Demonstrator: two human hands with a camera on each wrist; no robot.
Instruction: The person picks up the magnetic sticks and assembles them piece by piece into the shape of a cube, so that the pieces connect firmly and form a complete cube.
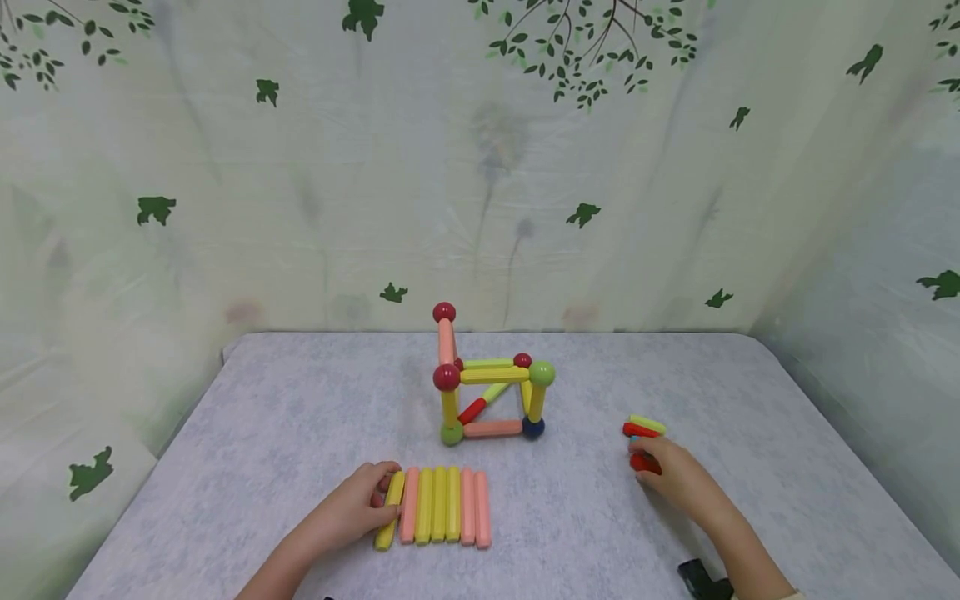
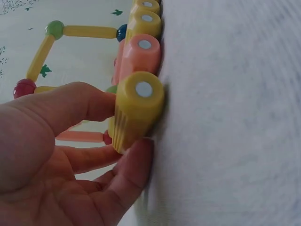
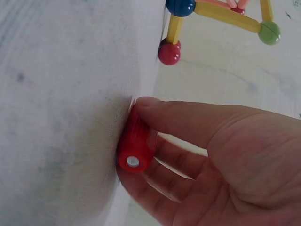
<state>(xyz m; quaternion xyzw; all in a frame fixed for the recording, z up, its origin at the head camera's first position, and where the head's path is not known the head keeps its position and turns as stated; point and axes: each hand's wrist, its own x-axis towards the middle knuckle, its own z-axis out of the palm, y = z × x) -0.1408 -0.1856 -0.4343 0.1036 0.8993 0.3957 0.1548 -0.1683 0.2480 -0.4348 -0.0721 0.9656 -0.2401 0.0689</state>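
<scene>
My left hand (image 1: 358, 502) pinches a yellow magnetic stick (image 1: 386, 533) at the left end of a row of sticks. The stick's round silver end faces the left wrist view, and it leans slightly away from a pink stick (image 1: 408, 506) beside it. Over on the right, my right hand (image 1: 678, 482) holds a red magnetic stick (image 3: 135, 143) between thumb and fingers, close to the table surface. Just beyond those fingers lie another red stick (image 1: 637, 430) and a lime stick (image 1: 647, 424), with a bit of blue mostly hidden by the hand.
A frame of sticks and balls stands mid-table, with a dark blue ball (image 1: 533, 427), a green ball (image 1: 542, 373) and a tall pink stick (image 1: 446, 342) topped by a red ball (image 1: 444, 312). A black object (image 1: 703, 579) lies by my right forearm. A leaf-printed curtain (image 1: 337, 208) hangs behind.
</scene>
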